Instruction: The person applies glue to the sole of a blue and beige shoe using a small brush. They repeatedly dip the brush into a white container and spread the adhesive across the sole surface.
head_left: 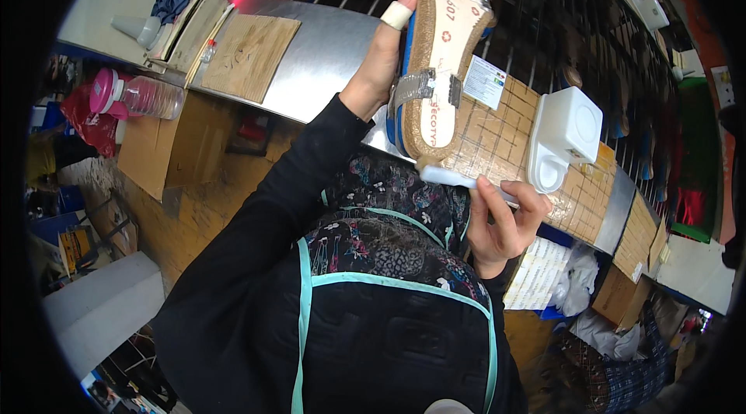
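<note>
My left hand (379, 64) is raised and grips a shoe (443, 56) with a woven rope-like rim, blue upper and pale sole turned toward me. A white bandage wraps the thumb. My right hand (501, 220) holds a small white brush (458, 178) whose tip touches the heel end of the shoe's rim. Both hands are over the edge of a metal workbench (326, 48).
A white plastic container (567, 134) sits on a taped cardboard sheet (505, 142) on the bench. A plywood board (249, 52), a small bottle (206, 52) and a plastic water bottle with pink cap (140, 95) lie left. Racks with shoes stand behind.
</note>
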Motion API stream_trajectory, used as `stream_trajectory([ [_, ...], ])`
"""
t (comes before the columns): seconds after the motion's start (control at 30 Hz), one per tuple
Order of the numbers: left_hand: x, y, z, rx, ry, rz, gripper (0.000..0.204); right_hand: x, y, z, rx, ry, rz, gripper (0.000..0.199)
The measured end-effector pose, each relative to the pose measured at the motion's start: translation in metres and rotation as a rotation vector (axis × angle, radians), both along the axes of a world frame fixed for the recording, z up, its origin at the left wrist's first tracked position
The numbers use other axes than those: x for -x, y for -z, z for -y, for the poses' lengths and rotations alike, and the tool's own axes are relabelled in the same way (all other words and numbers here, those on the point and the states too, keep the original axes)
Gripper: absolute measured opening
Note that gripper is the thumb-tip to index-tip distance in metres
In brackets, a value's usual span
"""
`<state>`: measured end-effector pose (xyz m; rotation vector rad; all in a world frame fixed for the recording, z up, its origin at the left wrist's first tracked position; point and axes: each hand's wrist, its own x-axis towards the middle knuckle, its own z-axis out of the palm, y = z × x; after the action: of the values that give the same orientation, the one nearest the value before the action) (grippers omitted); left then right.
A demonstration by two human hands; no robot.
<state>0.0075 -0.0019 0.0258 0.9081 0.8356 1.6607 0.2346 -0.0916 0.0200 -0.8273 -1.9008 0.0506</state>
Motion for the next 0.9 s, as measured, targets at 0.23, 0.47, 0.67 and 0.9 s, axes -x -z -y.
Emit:
stream_trajectory([
  [0.23,-0.008,0.007,-0.005,0.05,0.099,0.034,0.07,0.011,-0.013,-0.006,-0.034,0.026,0.066,0.036],
  [0.47,-0.006,0.016,-0.005,0.092,0.218,0.203,0.073,0.006,-0.011,-0.004,-0.017,-0.022,-0.01,0.035],
  [0.67,-0.007,0.024,-0.007,0.042,0.282,0.164,0.074,0.005,-0.013,0.001,-0.089,-0.028,0.146,0.037],
  [0.9,-0.013,0.026,-0.005,0.033,0.367,0.266,0.074,0.008,-0.006,-0.002,-0.038,-0.043,0.032,0.038],
])
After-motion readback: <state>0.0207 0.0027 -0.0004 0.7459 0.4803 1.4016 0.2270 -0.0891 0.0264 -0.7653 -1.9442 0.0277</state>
